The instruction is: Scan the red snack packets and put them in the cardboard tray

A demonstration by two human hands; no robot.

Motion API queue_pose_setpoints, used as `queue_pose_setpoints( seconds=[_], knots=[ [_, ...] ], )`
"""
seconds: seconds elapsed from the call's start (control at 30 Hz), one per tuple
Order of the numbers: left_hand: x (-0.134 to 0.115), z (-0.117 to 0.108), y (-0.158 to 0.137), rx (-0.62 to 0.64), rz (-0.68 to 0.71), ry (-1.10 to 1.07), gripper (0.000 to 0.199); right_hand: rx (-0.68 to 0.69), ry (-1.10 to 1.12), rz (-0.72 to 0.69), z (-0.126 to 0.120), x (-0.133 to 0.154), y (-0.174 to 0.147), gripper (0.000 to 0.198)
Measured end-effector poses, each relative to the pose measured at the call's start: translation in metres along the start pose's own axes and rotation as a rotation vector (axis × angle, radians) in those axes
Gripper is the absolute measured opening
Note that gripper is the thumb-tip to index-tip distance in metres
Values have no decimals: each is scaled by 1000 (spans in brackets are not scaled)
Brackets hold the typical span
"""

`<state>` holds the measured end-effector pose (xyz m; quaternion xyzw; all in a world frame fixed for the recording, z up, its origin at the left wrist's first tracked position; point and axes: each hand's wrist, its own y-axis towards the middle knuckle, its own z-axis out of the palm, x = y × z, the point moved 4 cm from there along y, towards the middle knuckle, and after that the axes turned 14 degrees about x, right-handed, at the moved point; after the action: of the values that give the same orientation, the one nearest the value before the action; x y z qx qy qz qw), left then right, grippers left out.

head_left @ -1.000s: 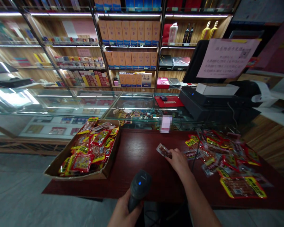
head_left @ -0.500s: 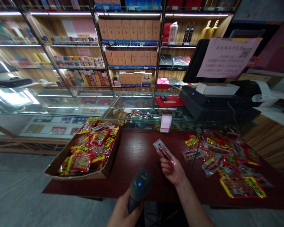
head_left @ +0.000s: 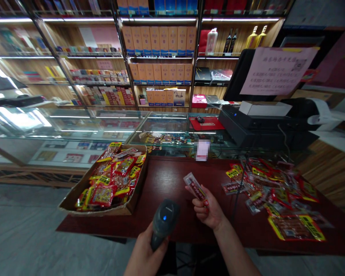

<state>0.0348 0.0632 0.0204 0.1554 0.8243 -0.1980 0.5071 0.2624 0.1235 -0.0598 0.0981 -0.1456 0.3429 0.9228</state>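
Well, the right hand (head_left: 210,211) (fingers (head_left: 200,209) curled) pinches a packet (head_left: 194,185).

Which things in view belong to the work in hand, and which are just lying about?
In the work:
scanner, in the left hand
small packet, in the right hand
probably the loose packets and packet-filled cardboard box

Merely around:
mouse on red mat
monitor with paper sheet
orange cartons, shelved
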Motion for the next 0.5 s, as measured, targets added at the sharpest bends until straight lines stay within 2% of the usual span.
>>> queue_pose_setpoints(
  seconds=[0.23,0.5],
  knots=[
    [-8,0,-4,6,45,14,16,-89,-91,107,-6,-3,-4,55],
    [-8,0,-2,24,39,-44,19,-74,-86,174,-2,-4,-5,59]
  ],
)
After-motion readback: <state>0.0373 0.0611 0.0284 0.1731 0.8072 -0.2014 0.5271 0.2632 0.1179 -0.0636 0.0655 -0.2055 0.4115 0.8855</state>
